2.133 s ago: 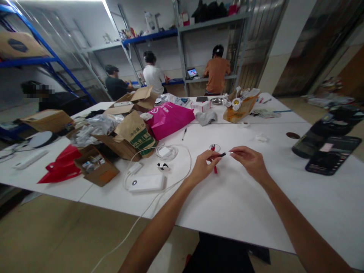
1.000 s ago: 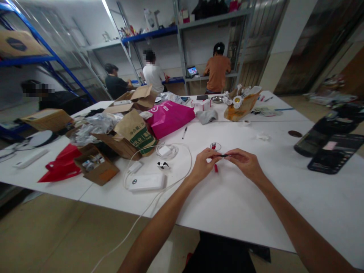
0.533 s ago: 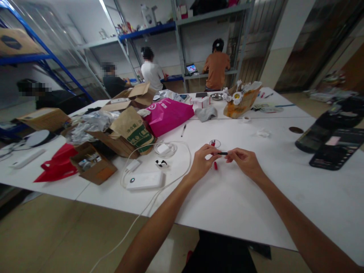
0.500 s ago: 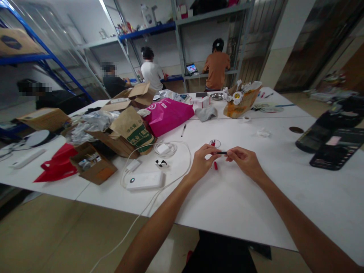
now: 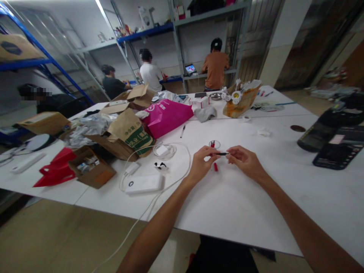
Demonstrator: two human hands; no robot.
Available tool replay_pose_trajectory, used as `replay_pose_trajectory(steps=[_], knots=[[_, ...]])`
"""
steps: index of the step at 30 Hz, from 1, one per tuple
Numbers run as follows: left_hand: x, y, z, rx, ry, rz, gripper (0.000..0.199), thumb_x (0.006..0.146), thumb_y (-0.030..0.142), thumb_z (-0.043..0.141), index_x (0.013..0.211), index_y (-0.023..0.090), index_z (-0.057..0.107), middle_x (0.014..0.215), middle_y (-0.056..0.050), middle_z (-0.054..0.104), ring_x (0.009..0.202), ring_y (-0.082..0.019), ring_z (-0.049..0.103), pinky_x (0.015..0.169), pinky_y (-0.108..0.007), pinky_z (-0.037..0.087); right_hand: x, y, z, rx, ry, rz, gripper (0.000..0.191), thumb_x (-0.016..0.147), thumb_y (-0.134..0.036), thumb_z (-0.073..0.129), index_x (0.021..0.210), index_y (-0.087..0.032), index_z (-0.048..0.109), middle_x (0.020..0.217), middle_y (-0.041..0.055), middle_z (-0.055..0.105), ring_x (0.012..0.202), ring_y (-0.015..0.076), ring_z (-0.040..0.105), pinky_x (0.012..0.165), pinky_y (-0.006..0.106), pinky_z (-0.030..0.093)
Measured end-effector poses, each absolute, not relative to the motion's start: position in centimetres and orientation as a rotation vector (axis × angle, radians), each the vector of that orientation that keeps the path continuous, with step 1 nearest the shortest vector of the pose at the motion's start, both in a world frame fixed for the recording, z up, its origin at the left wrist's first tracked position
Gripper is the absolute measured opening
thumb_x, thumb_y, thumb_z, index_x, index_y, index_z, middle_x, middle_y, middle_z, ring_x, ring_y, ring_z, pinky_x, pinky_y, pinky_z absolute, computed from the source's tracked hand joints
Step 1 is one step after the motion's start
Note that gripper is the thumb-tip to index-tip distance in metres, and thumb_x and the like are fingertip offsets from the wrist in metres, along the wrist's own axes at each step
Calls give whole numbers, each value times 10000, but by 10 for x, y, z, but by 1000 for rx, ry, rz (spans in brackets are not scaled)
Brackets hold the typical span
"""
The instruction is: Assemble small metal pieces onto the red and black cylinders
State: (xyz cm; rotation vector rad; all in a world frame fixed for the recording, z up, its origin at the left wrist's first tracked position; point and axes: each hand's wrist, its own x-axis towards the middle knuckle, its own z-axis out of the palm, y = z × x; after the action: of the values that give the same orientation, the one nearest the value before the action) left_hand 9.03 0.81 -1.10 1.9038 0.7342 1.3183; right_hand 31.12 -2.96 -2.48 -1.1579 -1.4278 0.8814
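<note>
Above the white table [image 5: 256, 212], my left hand [image 5: 201, 163] pinches a short, slim black stick-like piece [image 5: 222, 154] by its left end. The fingers of my right hand [image 5: 245, 161] are closed at its right end, where the tip is pale and partly hidden. What kind of piece it is cannot be made out. Beneath it, between my hands, lies a small red cylinder [image 5: 215, 167]. Just beyond my left fingertips a small red object [image 5: 212, 144] rests at a round clear ring or dish [image 5: 218, 144].
To the left are a white power bank [image 5: 145, 184], a coiled white cable [image 5: 172, 151], open cardboard boxes [image 5: 96, 175] and a magenta bag [image 5: 167, 117]. A pen [image 5: 182, 131] lies farther back. A dark phone-like panel [image 5: 341, 148] stands right. Several people sit at the far shelves.
My right fingers have loosened slightly and shifted a little at the right end of the black piece, showing its pale tip. The camera view has tilted slightly.
</note>
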Motion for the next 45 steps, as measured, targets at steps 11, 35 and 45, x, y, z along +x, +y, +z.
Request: replay_pose_trajectory(steps=[11, 35, 45], knots=[[90, 8, -13, 1962, 760, 1297, 155, 959, 310, 819, 1088, 237, 863, 1043, -80, 767, 986, -199, 723, 921, -351, 567, 312, -35, -20, -1261, -1633, 847, 533, 1028, -664, 559, 753, -212, 621, 666, -9, 583, 644, 108, 508, 640, 273, 404], [82, 1, -2, 2417, 1312, 354, 318, 936, 500, 700, 800, 219, 762, 856, -85, 788, 891, -270, 736, 821, -355, 533, 319, -30, 8, -1214, -1377, 409, 342, 945, -552, 727, 1054, -228, 727, 955, 56, 739, 819, 178, 700, 815, 358, 595], [76, 5, -1, 2432, 1172, 395, 217, 881, 427, 724, 876, 217, 778, 889, -84, 795, 862, -266, 736, 819, -354, 534, 292, 45, 52, -1372, -2070, 235, 108, 843, -296, 671, 822, -212, 736, 769, 35, 740, 681, 146, 638, 681, 286, 469]])
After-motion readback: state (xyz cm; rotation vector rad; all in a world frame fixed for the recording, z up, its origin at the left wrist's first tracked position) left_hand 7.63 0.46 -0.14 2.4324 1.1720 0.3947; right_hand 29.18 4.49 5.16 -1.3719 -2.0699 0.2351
